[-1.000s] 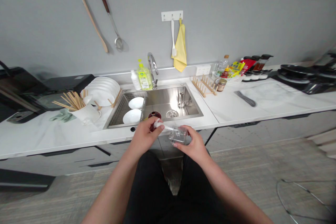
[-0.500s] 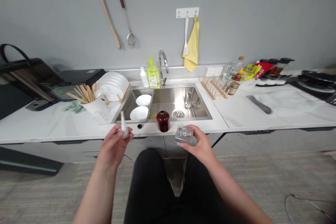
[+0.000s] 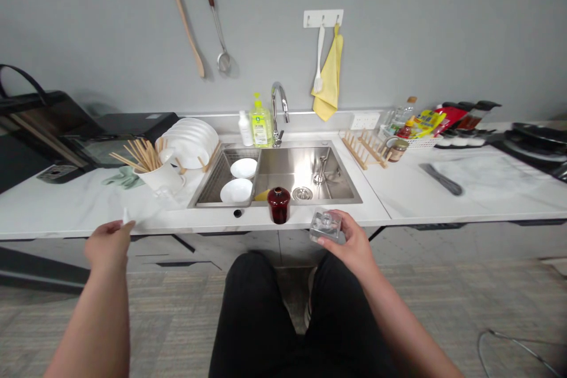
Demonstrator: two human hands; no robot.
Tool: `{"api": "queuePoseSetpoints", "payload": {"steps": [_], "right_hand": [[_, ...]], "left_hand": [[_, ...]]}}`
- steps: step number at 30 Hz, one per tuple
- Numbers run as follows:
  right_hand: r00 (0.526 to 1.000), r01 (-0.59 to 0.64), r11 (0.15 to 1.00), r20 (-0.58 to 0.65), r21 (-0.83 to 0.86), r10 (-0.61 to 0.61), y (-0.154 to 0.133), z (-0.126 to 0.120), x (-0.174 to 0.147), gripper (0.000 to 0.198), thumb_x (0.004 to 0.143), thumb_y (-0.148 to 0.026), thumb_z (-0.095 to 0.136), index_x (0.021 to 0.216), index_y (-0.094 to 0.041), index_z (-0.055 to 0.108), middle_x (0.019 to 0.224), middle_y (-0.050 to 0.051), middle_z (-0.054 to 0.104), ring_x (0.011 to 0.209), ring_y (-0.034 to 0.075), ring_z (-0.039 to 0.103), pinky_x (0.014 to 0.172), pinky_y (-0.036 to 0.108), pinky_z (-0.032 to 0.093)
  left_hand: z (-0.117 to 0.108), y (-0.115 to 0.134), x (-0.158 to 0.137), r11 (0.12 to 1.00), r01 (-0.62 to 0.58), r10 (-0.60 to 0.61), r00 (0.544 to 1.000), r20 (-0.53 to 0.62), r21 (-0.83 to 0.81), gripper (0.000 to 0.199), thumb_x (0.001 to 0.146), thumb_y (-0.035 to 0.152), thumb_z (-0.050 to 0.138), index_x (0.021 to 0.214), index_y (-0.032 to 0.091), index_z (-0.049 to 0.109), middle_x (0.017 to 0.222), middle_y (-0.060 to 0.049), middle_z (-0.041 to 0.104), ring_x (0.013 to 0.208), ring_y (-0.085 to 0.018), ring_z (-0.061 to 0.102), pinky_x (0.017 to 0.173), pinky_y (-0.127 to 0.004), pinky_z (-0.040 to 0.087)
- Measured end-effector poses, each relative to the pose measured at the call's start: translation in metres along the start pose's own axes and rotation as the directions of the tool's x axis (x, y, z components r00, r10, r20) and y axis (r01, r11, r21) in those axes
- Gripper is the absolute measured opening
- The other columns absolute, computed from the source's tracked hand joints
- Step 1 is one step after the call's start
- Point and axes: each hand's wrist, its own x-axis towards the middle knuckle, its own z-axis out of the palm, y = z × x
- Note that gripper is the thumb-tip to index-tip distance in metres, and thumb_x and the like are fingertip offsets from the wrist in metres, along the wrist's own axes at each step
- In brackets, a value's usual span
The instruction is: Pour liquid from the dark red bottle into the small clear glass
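Observation:
At the counter's front edge on the left, my left hand (image 3: pixel 108 244) is closed round a small white piece with a pointed nozzle (image 3: pixel 126 217). Only the tip shows above the fingers. My right hand (image 3: pixel 351 243) grips a square clear bottle (image 3: pixel 325 225) by its right side, held out just in front of the counter edge. Between the hands, a dark red-brown glass bottle (image 3: pixel 279 208) stands upright on the counter, its neck without a cap. To its left lies a small round black cap (image 3: pixel 238 213).
Behind the bottle is a steel sink (image 3: pixel 353 189) with white bowls (image 3: pixel 236 191) on its left side. A white cup of chopsticks (image 3: pixel 160 178) and a rack of plates (image 3: pixel 191 142) stand left. A wooden rack (image 3: pixel 364 150) and black tongs (image 3: pixel 440 179) lie right.
My left hand has moved left with the white nozzle piece and lowered to the counter edge. My right hand still holds the clear bottle. The view has shifted slightly.

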Motion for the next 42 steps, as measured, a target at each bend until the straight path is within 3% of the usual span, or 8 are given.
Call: {"api": "queuePoseSetpoints", "payload": {"steps": [4, 11, 15, 20, 27, 34, 42], "right_hand": [[1.000, -0.007, 1.000, -0.003, 0.012, 0.007, -0.001, -0.002, -0.001, 0.068, 0.075, -0.051, 0.101, 0.132, -0.025, 0.073, 0.126, 0.013, 0.082, 0.116, 0.037, 0.079, 0.105, 0.053, 0.066], [1.000, -0.026, 1.000, -0.004, 0.002, 0.026, -0.001, -0.006, -0.002, 0.068, 0.076, -0.051, 0.101, 0.132, -0.026, 0.073, 0.128, 0.013, 0.081, 0.117, 0.036, 0.079, 0.107, 0.053, 0.066], [1.000, -0.028, 1.000, -0.011, 0.010, 0.028, 0.001, -0.005, -0.002, 0.070, 0.075, -0.050, 0.102, 0.134, -0.025, 0.073, 0.128, 0.013, 0.081, 0.118, 0.036, 0.078, 0.108, 0.053, 0.065], [0.999, -0.033, 0.999, 0.006, 0.035, 0.032, 0.003, -0.001, -0.003, 0.072, 0.074, -0.049, 0.103, 0.135, -0.025, 0.073, 0.130, 0.013, 0.081, 0.118, 0.035, 0.079, 0.108, 0.052, 0.066], [1.000, -0.030, 0.999, 0.006, 0.044, 0.029, 0.002, 0.000, -0.002, 0.074, 0.073, -0.049, 0.104, 0.135, -0.026, 0.073, 0.129, 0.013, 0.081, 0.118, 0.036, 0.079, 0.108, 0.053, 0.066], [1.000, -0.019, 0.999, 0.006, 0.038, 0.019, 0.006, -0.001, -0.003, 0.072, 0.073, -0.049, 0.103, 0.135, -0.027, 0.073, 0.129, 0.012, 0.081, 0.119, 0.037, 0.079, 0.108, 0.054, 0.066], [1.000, -0.020, 1.000, -0.003, 0.019, 0.020, 0.010, -0.003, -0.002, 0.073, 0.072, -0.049, 0.104, 0.135, -0.027, 0.074, 0.131, 0.013, 0.081, 0.120, 0.037, 0.079, 0.110, 0.055, 0.065]], "left_hand": [[0.006, 0.000, 0.028, 0.981, -0.033, 0.024, 0.998, 0.052, 0.190, 0.041, 0.056, 0.038, 0.102, 0.079, 0.022, 0.072, 0.054, 0.007, 0.059, 0.056, -0.020, 0.053, 0.061, -0.026, 0.034], [0.009, 0.013, 0.047, 0.891, -0.248, 0.192, 0.965, 0.179, 0.380, 0.050, 0.055, 0.048, 0.100, 0.084, 0.020, 0.070, 0.056, 0.007, 0.052, 0.059, -0.019, 0.046, 0.065, -0.025, 0.030], [0.013, 0.018, 0.060, 0.866, -0.254, 0.163, 0.958, 0.237, 0.431, 0.049, 0.054, 0.047, 0.099, 0.084, 0.021, 0.071, 0.059, 0.006, 0.052, 0.062, -0.019, 0.044, 0.069, -0.025, 0.032], [0.025, 0.016, 0.068, 0.852, -0.182, 0.113, 0.979, 0.167, 0.491, 0.043, 0.055, 0.037, 0.095, 0.080, 0.022, 0.064, 0.057, 0.007, 0.046, 0.064, -0.019, 0.042, 0.081, -0.030, 0.042], [0.025, 0.019, 0.054, 0.887, -0.155, 0.106, 0.985, 0.135, 0.434, 0.040, 0.058, 0.037, 0.092, 0.080, 0.023, 0.062, 0.055, 0.007, 0.042, 0.080, -0.029, 0.059, 0.097, -0.040, 0.050], [0.028, 0.017, 0.059, 0.929, -0.130, 0.099, 0.989, 0.107, 0.346, 0.038, 0.051, 0.033, 0.093, 0.072, 0.024, 0.062, 0.046, 0.009, 0.042, 0.060, -0.020, 0.039, 0.102, -0.051, 0.053], [0.025, 0.021, 0.051, 0.956, -0.151, 0.133, 0.987, 0.086, 0.250, 0.037, 0.048, 0.032, 0.091, 0.065, 0.025, 0.059, 0.043, 0.010, 0.042, 0.055, -0.020, 0.038, 0.095, -0.051, 0.055]]}}
